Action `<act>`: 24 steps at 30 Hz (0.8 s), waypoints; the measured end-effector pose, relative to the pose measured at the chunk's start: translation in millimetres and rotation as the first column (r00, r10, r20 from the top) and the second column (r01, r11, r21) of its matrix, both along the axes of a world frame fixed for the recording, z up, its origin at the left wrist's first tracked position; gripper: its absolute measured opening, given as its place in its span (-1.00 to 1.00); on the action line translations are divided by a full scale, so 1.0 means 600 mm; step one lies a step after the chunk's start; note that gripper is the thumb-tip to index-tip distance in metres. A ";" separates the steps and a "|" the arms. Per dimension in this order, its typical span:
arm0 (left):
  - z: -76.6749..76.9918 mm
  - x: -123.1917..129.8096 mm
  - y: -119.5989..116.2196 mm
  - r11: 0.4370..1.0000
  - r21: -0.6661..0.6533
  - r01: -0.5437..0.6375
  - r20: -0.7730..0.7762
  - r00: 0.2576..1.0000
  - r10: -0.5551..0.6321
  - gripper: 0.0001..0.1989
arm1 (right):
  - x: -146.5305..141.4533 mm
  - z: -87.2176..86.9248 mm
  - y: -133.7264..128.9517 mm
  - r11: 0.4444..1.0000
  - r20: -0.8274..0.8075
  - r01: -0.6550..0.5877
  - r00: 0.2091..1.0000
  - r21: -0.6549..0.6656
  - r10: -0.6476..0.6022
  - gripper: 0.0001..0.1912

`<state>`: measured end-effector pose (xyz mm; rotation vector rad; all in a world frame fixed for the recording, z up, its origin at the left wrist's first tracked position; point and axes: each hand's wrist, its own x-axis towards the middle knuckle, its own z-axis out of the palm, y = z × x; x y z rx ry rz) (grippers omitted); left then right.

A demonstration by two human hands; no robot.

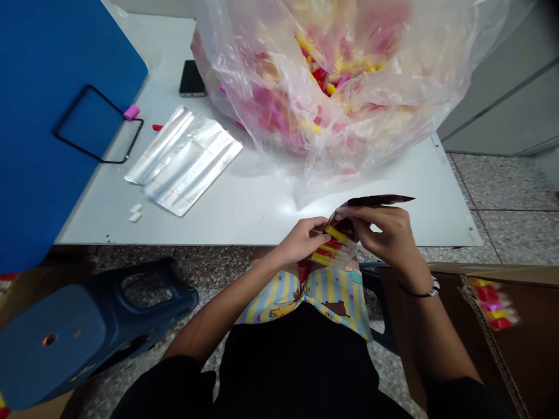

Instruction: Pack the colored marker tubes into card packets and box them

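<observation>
At the table's front edge, over my lap, my left hand (301, 240) is closed on a small clear plastic packet (332, 251) with red and yellow pieces in a row. Its thumb presses on the packet's face. My right hand (388, 233) pinches at the packet's top end, where a dark, thin flap (379, 200) sticks out to the right. Whether the flap is part of the packet I cannot tell. Beyond my hands a big, translucent bag (279, 131) stands with its mouth open, full of red, yellow and pink pieces.
Flat clear plastic sleeves (183, 160) lie on the white table (244, 203), near a phone (193, 78) and two small white pieces (135, 213). A blue panel (52, 134) with a black wire frame (89, 154) borders the left. Below are a blue stool (52, 331) and a cardboard box (454, 349) holding another packet (495, 304).
</observation>
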<state>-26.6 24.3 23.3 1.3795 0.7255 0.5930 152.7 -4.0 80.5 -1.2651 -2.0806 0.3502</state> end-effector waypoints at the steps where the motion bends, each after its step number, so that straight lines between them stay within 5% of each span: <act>1: 0.000 0.002 0.001 0.998 -0.063 0.005 0.060 0.998 -0.001 -0.89 | -0.001 0.004 0.001 1.000 0.002 -0.008 1.000 -0.002 0.008 -0.62; 10: -0.007 0.022 -0.014 0.966 -0.234 -0.112 0.223 0.961 0.166 -0.72 | -0.008 -0.004 0.023 0.991 0.060 -0.059 0.997 0.117 0.052 -0.67; 13: -0.010 0.027 -0.022 0.973 -0.184 -0.139 0.268 0.945 0.186 -0.76 | -0.010 -0.007 0.029 0.982 0.086 -0.072 0.995 0.176 0.058 -0.70; 19: -0.033 0.037 -0.031 0.926 -0.015 -0.378 0.168 0.912 0.375 -0.85 | -0.018 -0.011 0.039 0.978 -0.025 -0.146 0.988 0.148 0.151 -0.68; 24: -0.037 0.040 -0.038 0.928 -0.212 -0.306 0.256 0.899 0.354 -0.75 | -0.019 -0.019 0.045 0.982 -0.100 -0.135 0.984 0.131 0.149 -0.68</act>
